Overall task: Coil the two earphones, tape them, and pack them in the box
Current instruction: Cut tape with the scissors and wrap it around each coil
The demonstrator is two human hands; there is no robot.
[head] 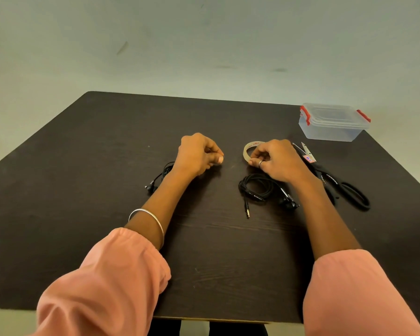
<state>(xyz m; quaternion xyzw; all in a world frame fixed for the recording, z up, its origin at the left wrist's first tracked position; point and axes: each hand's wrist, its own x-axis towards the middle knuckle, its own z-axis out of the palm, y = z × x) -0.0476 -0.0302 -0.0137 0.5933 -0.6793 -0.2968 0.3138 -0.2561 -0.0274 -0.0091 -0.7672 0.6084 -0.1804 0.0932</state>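
A coiled black earphone [257, 187] lies in front of me on the dark table [107, 166], its plug pointing towards me. A second black earphone [161, 177] lies to the left, half hidden under my left forearm. My right hand [277, 162] grips the brown-cored tape roll [248, 151] standing on edge just beyond the coiled earphone. My left hand [199, 154] hovers a short way left of the roll, thumb and forefinger pinched on what looks like the clear tape's free end; the strip itself hardly shows. The clear box [334, 122] with red clips stands lidded at the far right.
Black-handled scissors [337, 183] lie right of my right wrist, blades pointing away from me. The table's right edge runs close behind the box and scissors. The left half of the table is bare dark wood.
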